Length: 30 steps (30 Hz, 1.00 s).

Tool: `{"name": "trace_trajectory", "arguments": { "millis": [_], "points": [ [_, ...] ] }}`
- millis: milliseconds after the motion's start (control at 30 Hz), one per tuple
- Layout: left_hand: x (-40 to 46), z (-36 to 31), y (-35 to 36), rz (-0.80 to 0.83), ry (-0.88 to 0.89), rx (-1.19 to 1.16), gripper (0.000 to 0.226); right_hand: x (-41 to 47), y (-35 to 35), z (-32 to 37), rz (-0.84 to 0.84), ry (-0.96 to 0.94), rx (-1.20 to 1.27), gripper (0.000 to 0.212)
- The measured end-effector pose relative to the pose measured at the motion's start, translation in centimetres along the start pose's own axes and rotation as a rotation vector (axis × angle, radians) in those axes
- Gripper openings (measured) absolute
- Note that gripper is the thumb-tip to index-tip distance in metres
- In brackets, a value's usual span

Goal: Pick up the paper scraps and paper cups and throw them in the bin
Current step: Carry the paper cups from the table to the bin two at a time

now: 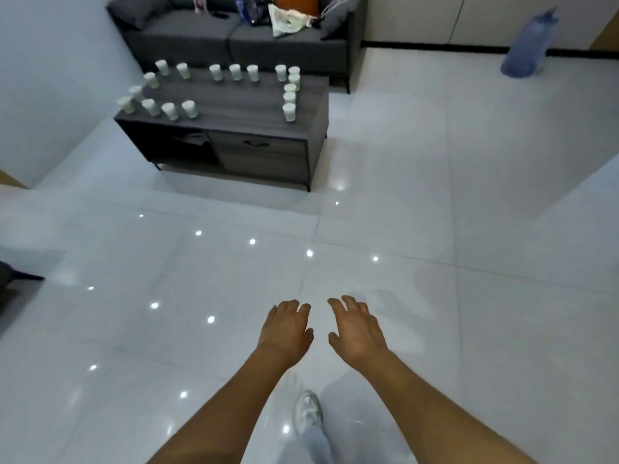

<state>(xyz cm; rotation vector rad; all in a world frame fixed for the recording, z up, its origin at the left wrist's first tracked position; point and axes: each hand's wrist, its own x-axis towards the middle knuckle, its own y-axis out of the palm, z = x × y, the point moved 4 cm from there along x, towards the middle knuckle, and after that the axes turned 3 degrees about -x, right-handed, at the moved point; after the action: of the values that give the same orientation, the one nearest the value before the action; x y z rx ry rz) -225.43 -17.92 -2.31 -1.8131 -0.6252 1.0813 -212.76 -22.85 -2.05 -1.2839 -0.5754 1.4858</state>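
Observation:
Several white paper cups [235, 72] stand around the edges of a dark wooden coffee table [241, 105] at the upper left of the view. My left hand [287, 328] and my right hand [356, 329] are stretched out side by side over the white tiled floor, well short of the table. Both hands are empty, palms down, with the fingers loosely spread. No paper scraps and no bin are in view.
A grey sofa [234, 31] with bags and clothes stands behind the table. A blue water jug [529, 45] stands against the far right wall. My white shoe [307, 410] is on the glossy floor [435, 195] below my hands. A dark object pokes in at the left edge.

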Motion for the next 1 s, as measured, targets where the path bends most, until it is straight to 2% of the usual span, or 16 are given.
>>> {"name": "trace_trajectory", "arguments": {
  "millis": [200,567,833,1000],
  "points": [
    [4.3,9.2,-5.8,-0.024,-0.111,-0.098,0.053,9.1,-3.2,7.7,0.002,-0.095,-0.025,0.064],
    [20.6,19.4,-16.1,-0.13,-0.239,-0.239,0.054,30.4,-10.4,13.2,0.034,-0.194,-0.137,0.063],
    [31.1,27.3,-24.2,-0.162,-0.359,-0.316,0.054,45.7,-16.4,19.6,0.065,-0.305,-0.175,0.064],
    [36.4,34.6,-27.6,-0.171,-0.417,-0.348,0.053,54.4,-18.1,25.0,0.097,-0.35,-0.214,0.063]
  ]
}}
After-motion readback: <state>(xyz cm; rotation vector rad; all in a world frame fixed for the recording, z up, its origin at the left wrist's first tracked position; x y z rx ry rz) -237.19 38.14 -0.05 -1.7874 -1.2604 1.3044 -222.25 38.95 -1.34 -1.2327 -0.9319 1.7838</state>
